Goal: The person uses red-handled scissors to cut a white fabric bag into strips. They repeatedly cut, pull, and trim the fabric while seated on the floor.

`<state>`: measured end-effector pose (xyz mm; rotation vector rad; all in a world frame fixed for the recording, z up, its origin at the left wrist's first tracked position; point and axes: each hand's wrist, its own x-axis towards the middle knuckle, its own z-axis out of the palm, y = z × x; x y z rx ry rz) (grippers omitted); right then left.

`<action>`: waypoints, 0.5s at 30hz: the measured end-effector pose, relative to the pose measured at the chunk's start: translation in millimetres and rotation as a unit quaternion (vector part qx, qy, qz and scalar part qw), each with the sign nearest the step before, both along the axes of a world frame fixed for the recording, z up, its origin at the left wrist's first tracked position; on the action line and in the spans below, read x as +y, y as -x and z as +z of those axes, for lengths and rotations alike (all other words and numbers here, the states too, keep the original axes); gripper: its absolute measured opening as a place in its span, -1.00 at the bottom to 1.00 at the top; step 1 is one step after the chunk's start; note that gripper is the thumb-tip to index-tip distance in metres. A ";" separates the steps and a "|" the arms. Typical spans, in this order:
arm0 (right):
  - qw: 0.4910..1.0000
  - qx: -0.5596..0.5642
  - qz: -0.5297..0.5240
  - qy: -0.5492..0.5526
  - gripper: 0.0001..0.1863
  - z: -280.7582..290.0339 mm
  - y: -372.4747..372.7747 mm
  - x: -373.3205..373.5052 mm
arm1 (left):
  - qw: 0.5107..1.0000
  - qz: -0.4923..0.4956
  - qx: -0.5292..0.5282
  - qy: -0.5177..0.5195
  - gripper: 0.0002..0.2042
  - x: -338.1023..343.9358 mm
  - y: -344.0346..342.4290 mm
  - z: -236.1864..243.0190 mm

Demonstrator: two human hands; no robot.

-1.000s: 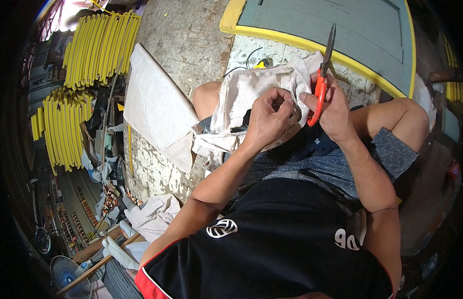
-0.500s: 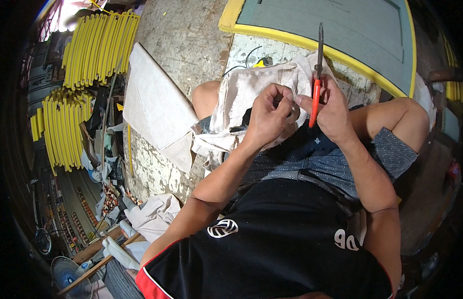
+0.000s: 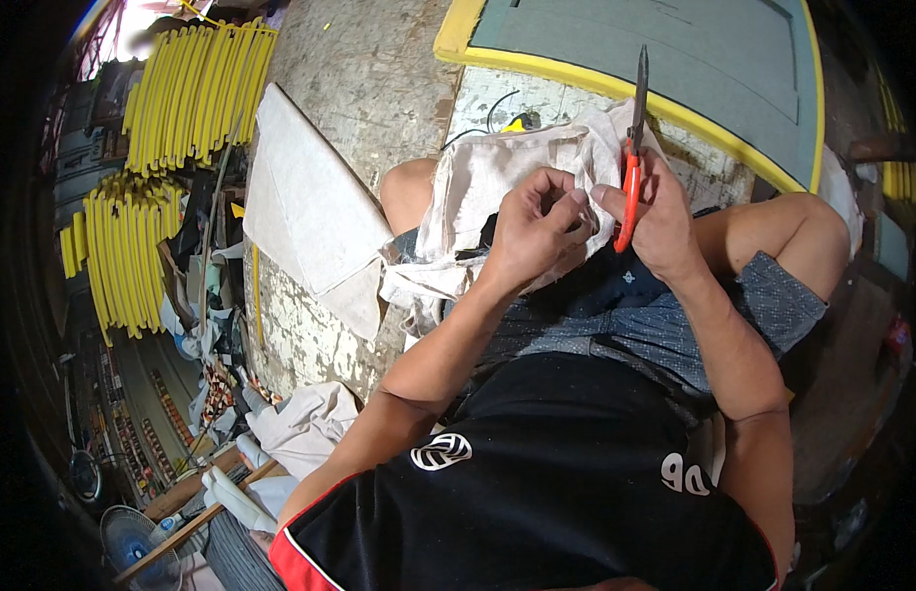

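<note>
Plainly, right fingers (image 3: 609, 200) grip scissors (image 3: 631, 183); whether left fingers (image 3: 564, 211) pinch anything is unclear.

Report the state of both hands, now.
Left hand: curled over the off-white cloth; whether it pinches anything cannot be told.
Right hand: closed, holding the red-handled scissors.

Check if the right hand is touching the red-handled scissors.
Touching. The head view shows the right hand holding the red-handled scissors, the handles lying across it at the thumb, blades pointing away from the body.
</note>
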<state>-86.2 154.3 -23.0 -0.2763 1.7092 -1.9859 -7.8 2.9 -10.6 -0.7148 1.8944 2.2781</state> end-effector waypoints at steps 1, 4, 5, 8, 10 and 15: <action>1.000 -0.003 -0.006 0.013 -0.63 -0.3 0.3 -0.3 | 0.998 0.006 0.009 -0.067 -0.91 -3.2 0.3 -3.4; 0.999 -0.017 -0.016 0.043 -0.65 1.2 2.7 -2.6 | 0.974 0.032 0.037 -0.221 -0.94 -10.1 0.0 -13.7; 0.998 -0.025 -0.018 0.046 -0.65 3.5 4.2 -2.7 | 0.972 0.039 0.033 -0.227 -0.94 -8.3 1.5 -11.6; 0.999 -0.011 -0.013 0.039 -0.67 2.2 8.5 -1.2 | 0.967 0.046 0.026 -0.249 -0.95 -5.3 4.9 -5.2; 0.999 -0.001 -0.012 0.035 -0.66 2.1 9.4 -0.5 | 0.963 0.031 0.024 -0.268 -0.95 -7.9 4.9 -6.6; 0.999 -0.049 -0.011 0.015 -0.45 6.8 9.1 0.2 | 0.966 0.041 0.017 -0.255 -0.94 -7.1 6.6 -4.8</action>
